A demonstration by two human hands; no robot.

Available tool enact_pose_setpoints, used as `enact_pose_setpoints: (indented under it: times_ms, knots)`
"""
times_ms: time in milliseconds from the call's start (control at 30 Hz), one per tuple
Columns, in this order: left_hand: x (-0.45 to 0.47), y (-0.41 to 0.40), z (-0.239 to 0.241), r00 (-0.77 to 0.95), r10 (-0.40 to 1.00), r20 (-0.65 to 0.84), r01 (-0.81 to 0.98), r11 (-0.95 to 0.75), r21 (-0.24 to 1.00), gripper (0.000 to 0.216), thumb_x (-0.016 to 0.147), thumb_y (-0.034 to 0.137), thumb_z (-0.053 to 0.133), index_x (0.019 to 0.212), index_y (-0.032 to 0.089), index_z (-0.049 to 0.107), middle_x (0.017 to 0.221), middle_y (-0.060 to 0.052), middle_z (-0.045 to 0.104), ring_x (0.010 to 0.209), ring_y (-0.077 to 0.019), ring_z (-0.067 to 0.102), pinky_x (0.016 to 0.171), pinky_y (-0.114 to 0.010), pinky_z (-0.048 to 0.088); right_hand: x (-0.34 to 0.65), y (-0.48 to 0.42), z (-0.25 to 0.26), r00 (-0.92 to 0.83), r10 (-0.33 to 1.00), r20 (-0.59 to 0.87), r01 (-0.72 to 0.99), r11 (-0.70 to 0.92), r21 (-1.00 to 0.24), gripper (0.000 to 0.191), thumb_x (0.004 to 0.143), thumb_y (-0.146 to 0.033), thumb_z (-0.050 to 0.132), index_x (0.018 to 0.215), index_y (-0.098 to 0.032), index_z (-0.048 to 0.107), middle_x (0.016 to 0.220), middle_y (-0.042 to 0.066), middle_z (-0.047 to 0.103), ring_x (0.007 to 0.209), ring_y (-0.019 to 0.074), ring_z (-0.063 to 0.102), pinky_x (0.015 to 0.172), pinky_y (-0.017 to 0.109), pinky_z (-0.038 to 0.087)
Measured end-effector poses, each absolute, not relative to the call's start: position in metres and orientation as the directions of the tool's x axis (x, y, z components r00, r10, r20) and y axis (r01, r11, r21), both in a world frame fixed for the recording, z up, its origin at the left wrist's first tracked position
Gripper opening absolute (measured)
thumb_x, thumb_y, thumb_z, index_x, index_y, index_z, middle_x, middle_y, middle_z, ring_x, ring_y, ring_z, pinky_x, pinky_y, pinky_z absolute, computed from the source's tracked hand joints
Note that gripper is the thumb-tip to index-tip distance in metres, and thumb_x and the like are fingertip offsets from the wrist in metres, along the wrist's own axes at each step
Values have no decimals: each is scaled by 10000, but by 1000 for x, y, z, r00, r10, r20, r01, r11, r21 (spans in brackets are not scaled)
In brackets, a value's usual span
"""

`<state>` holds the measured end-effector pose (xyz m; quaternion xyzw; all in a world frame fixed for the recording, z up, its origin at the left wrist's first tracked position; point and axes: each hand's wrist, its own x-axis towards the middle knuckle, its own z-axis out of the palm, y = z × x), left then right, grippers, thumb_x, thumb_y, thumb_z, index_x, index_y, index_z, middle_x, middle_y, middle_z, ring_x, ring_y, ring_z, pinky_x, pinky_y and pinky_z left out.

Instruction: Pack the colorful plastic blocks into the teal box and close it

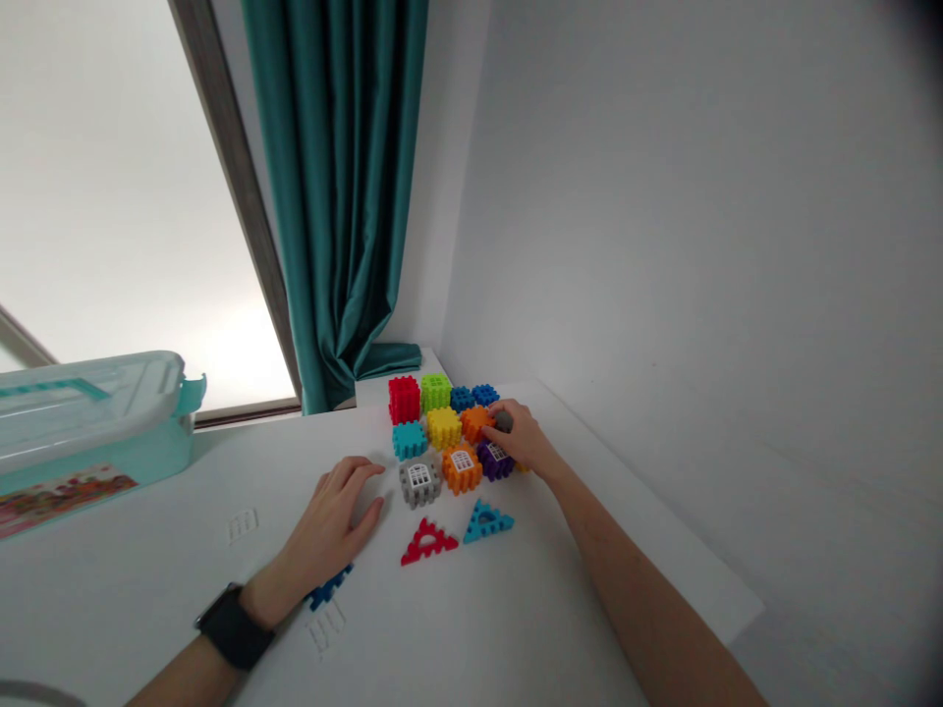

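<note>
My left hand (335, 516) rests on the white table, thumb and fingers apart, holding nothing. Just right of it stands a grey cube block (419, 481) with a white window piece. My right hand (522, 437) reaches into the block group, thumb and fingers closed around a small grey piece (504, 421), partly hidden. Beside those fingers are an orange block (476, 423) and a purple block (494, 459). Another orange block (462, 469), a yellow block (444, 428) and a light blue block (410, 440) stand to the left. A red triangle (427, 542) and a blue triangle (487, 521) lie in front.
Red (405, 400), green (435, 392) and dark blue blocks (463, 399) form the back row. A flat blue piece (329, 587) lies under my left wrist, near white window pieces (243, 525). A turquoise lidded box (95, 432) stands left; a wall (699, 245) borders the right.
</note>
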<state>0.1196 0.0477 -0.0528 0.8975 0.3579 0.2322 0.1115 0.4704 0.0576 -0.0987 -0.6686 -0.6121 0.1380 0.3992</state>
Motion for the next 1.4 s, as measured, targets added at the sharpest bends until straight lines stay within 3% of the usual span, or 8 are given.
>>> enact_pose_setpoints:
  times_ms: [300, 533, 733, 933, 1200, 1400]
  knots:
    - [119, 47, -52, 639, 688, 344, 586, -725, 362, 263, 938, 283, 501, 1184, 219, 566, 1167, -106, 589, 1062, -266, 596, 903, -443, 497, 460, 41, -77, 189, 894, 406, 595, 224, -772, 271, 794, -325, 635, 1046, -228, 621, 1106, 71, 642, 1094, 248, 601, 1017, 456, 451]
    - [118, 52, -22, 669, 661, 339, 586, -750, 306, 188, 950, 274, 471, 1048, 219, 622, 1058, -68, 651, 1027, -256, 605, 911, -443, 445, 429, 18, -51, 78, 900, 429, 503, 336, -796, 339, 810, -270, 638, 1142, -235, 581, 1178, 74, 608, 1079, 220, 621, 994, 420, 492]
    - [102, 49, -3, 666, 700, 257, 627, -712, 317, 191, 963, 262, 441, 983, 216, 625, 999, -53, 671, 975, -234, 617, 885, -419, 429, 392, 3, -33, -31, 880, 473, 525, 417, -742, 321, 823, -245, 641, 1139, -243, 586, 1169, 74, 623, 1118, 236, 609, 1012, 440, 488]
    - [68, 32, -4, 698, 699, 154, 673, -715, 189, 182, 918, 264, 507, 1004, 235, 664, 1033, -59, 667, 1000, -247, 589, 919, -439, 414, 344, -5, -28, -154, 847, 508, 485, 513, -708, 303, 837, -204, 637, 1134, -247, 592, 1177, 75, 637, 1153, 243, 599, 1054, 451, 455]
    - [37, 1, -12, 688, 701, 190, 684, -713, 152, 288, 815, 398, 698, 1078, 283, 674, 1123, -68, 636, 1095, -297, 555, 969, -479, 408, 296, -21, -29, -289, 832, 474, 471, 554, -687, 175, 900, -168, 554, 1053, -239, 601, 1072, 63, 680, 1036, 219, 636, 950, 404, 507]
    - [31, -2, -14, 692, 707, 148, 694, -708, 135, 293, 837, 341, 689, 1122, 275, 667, 1170, -87, 617, 1128, -300, 541, 971, -475, 419, 276, -33, -33, -457, 796, 396, 508, 599, -619, 178, 909, -132, 535, 1037, -213, 628, 1036, 73, 701, 1010, 230, 644, 936, 416, 501]
